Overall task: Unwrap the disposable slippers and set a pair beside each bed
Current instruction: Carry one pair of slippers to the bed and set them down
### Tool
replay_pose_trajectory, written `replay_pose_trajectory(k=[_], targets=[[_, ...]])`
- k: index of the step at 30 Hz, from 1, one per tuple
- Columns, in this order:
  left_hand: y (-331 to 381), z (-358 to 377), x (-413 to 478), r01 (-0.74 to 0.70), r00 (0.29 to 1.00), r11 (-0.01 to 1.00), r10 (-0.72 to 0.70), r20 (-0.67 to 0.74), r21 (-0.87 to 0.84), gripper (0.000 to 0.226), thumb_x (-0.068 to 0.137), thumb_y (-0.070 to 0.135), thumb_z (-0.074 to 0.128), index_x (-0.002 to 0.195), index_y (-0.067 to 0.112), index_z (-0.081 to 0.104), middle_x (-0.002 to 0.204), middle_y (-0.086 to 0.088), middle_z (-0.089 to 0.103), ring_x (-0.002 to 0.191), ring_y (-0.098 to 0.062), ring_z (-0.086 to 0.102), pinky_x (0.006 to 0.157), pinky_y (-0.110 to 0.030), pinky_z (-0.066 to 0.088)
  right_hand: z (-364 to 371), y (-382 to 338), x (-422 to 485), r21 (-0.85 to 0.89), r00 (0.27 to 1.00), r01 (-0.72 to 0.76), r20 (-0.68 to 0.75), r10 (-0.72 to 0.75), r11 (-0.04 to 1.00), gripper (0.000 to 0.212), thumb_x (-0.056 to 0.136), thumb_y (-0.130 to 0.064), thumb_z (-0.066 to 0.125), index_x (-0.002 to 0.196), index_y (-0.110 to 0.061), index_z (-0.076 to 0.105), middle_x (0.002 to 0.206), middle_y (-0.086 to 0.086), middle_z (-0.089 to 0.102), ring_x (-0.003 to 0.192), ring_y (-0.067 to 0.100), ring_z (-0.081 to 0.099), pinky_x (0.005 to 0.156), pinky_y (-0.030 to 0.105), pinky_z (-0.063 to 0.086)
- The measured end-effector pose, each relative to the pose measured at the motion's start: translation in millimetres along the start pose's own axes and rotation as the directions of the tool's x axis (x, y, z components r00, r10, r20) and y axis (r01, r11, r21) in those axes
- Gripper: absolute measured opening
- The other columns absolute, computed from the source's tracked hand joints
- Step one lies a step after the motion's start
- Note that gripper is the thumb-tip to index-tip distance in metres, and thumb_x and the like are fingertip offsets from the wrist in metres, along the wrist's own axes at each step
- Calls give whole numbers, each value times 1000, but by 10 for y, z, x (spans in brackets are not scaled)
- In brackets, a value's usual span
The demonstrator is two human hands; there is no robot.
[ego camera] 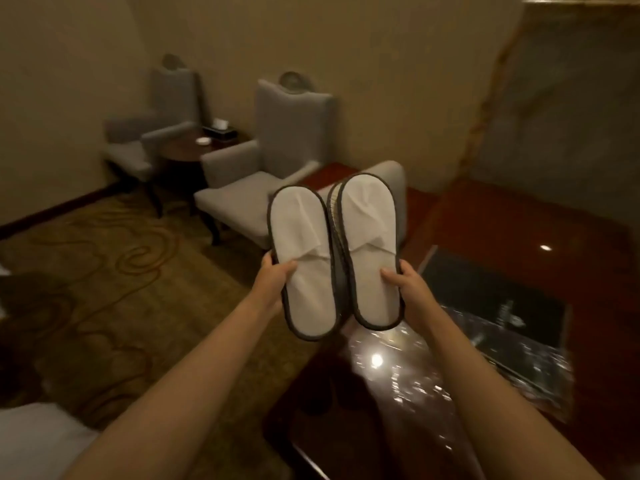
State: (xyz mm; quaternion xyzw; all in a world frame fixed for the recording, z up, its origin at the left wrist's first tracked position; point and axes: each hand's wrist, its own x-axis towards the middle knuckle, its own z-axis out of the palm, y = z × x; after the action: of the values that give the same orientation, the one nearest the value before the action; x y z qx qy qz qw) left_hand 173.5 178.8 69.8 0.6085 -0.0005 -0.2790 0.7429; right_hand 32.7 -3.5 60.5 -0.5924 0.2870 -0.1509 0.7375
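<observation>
Forearms [194, 386] were extended beside the desk [485, 237], with the slippers [301, 244] held up side by side, one clamped near its heel by the left hand [273, 278], one by the right hand [403, 282], seemingly unwrapped for carrying bedside.

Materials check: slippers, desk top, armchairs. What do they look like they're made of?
Slippers: white non-woven or thin cloth, matte and creased, with dark bound edging.
Desk top: dark reddish wood or veneer, high-gloss finish, mirrors light spots.
Armchairs: grey fabric upholstery, matte, probably padded.
</observation>
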Motion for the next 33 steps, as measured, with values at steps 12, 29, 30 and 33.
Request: replay_pose_trajectory(k=[12,29,30,33], targets=[[507,-3214,452,-2,947,990,-43,-319,-138,57,88,1,53,140,13,35,130,-16,55,104,-32,57,84,-43,51,3198,865,777,-244,955,-126,232,184,962,44,91,-23,57,132,-18,44,118,3,55,97,19,54,83,38,44],[744,-5652,1861,-44,777,916,-220,-590,-399,55,89,-1,50,140,14,37,132,-16,54,89,-26,59,67,-37,50,6223,1609,2482,-523,768,-194,445,460,830,43,93,-22,54,134,-14,43,128,8,53,109,25,53,96,43,46],[783,-5786,2002,-48,762,907,-237,-602,-418,55,89,-1,50,141,14,37,132,-16,53,89,-27,58,66,-37,50,6405,1650,2650,-542,751,-191,457,477,819,45,93,-23,55,135,-13,42,130,9,53,112,26,54,99,45,46],[910,-6169,2358,-67,720,885,-277,-637,-461,54,89,-1,50,139,13,38,127,-16,55,93,-29,57,66,-37,49,6961,1723,3123,-573,703,-162,504,501,804,43,92,-22,56,132,-14,45,129,11,57,110,28,57,96,46,49]])
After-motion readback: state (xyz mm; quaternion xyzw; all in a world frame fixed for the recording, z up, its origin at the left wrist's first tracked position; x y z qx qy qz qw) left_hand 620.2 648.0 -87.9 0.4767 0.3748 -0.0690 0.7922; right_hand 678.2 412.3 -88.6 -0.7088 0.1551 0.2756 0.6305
